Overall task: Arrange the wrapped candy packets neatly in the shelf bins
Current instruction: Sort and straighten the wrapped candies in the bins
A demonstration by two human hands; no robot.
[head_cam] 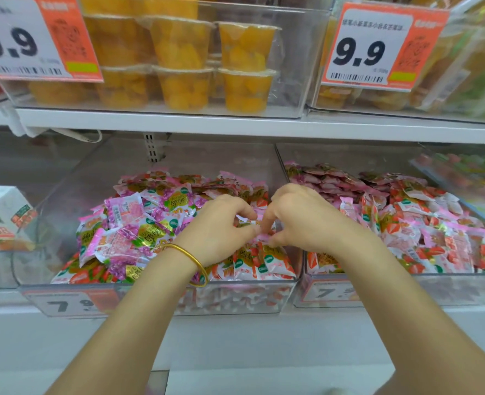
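Note:
A clear plastic bin on the lower shelf holds a loose heap of pink and purple wrapped candy packets, with red strawberry packets along its front. My left hand and my right hand meet over the right half of this bin. Both have their fingers curled around the same small pink candy packet, which is mostly hidden between the fingertips. A gold bangle sits on my left wrist. The neighbouring bin to the right is filled with strawberry candy packets.
On the upper shelf, clear bins hold orange fruit cups behind two 9.9 price tags. A white and green carton stands in the bin at the left. More blurred sweets lie at the far right.

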